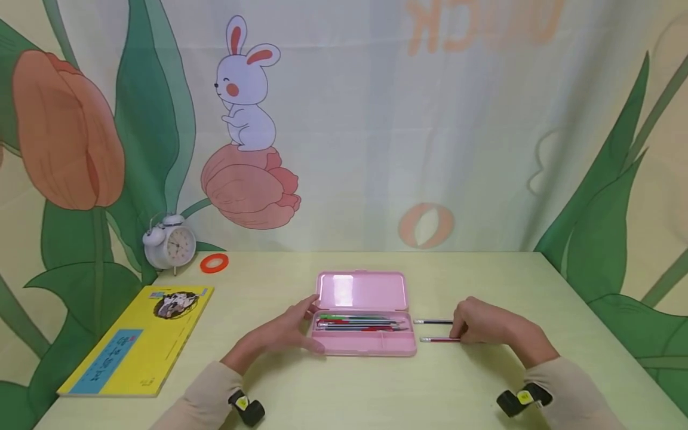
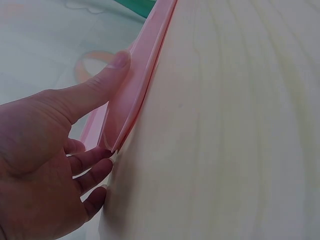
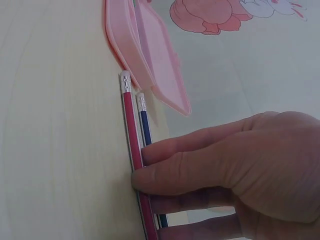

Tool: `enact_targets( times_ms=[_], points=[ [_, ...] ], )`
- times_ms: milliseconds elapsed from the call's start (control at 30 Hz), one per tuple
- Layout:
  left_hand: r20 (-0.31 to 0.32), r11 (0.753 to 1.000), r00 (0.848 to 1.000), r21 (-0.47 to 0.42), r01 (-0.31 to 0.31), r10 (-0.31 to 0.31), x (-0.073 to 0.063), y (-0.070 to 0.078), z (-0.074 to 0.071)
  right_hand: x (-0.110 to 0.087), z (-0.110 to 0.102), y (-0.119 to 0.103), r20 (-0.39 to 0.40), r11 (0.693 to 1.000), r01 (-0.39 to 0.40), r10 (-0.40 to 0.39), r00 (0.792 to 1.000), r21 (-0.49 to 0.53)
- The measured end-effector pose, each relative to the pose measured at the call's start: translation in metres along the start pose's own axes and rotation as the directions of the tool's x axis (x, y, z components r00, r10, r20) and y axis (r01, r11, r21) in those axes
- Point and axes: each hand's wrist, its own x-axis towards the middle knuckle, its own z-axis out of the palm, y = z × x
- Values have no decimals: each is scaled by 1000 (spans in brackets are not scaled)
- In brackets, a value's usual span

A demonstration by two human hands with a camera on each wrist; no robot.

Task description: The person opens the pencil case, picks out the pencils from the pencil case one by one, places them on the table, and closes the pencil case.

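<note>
A pink pencil case (image 1: 346, 343) lies with its lid (image 1: 378, 292) raised at the back, and several pencils (image 1: 357, 327) rest in its rear compartment. My left hand (image 1: 290, 328) holds the case's left end, thumb along the front wall and fingers at the end. To the right of the case, two eraser-tipped pencils lie on the table. With thumb and fingers, my right hand (image 3: 200, 175) pinches the red pencil (image 3: 131, 120). Behind it is the dark blue pencil (image 3: 145, 125), partly hidden by the fingers.
At the left lies a yellow book (image 1: 161, 346). A white alarm clock (image 1: 171, 243) stands at the back left corner, with an orange ring (image 1: 214, 263) beside it. Behind the table (image 1: 387, 394) hangs a printed curtain (image 1: 355, 119).
</note>
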Motion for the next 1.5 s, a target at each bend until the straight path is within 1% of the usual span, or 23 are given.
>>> enact_targets(
  times_ms=[133, 300, 600, 733, 900, 967, 1167, 1200, 1500],
  points=[
    [0, 1000, 1000, 3, 7, -7, 1, 0, 1, 1, 0, -1, 1, 1000, 15, -15, 1000, -27],
    [-3, 1000, 1000, 13, 9, -9, 2, 0, 1, 3, -1, -2, -7, 1000, -3, 3, 1000, -18],
    [-3, 1000, 1000, 19, 18, -18, 2, 1, 1, 6, 0, -3, -51, 998, 44, -46, 998, -51],
    [-2, 1000, 1000, 21, 21, -21, 2, 2, 1, 7, 2, -3, -61, 997, 45, -49, 997, -61],
    [-1, 1000, 1000, 23, 21, -21, 2, 2, 1, 9, 4, -2, -93, 993, 65, -74, 993, -94],
    [0, 1000, 1000, 21, 22, -22, 2, 1, 1, 10, 5, -1, -106, 992, 55, -67, 992, -114],
    [-1, 999, 999, 21, 35, -35, 2, 1, 2, 12, 7, -2, -118, 982, -54, 33, 992, -179],
    [-1, 999, 999, 22, 37, -37, 2, 1, 2, 12, 8, -3, -121, 979, -63, 40, 992, -194],
    [-7, 998, 998, 32, 56, -56, 1, 3, 1, 12, 8, -5, -155, 950, -85, 39, 987, -302]
  ],
)
